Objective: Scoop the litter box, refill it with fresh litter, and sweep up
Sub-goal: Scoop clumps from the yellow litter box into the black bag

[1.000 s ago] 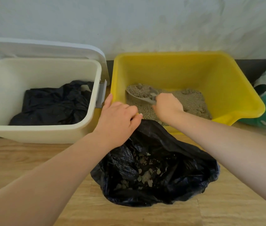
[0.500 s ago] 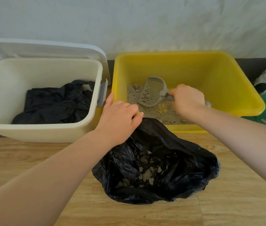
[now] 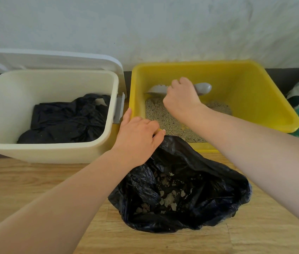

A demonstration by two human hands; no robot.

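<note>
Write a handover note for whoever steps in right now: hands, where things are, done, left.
Left hand: holds the black bag open by its rim, at the yellow litter box front edge.
Right hand: grips the grey scoop, raised over the litter inside the box.
Done: some clumps already in the bag.
Left: finish scooping, refill with fresh litter, sweep up.

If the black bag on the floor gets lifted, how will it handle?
Probably floppy: the black bag lies crumpled, its mouth held up by the left hand. Likely bottom-heavy, since clumps sit low inside.
</note>
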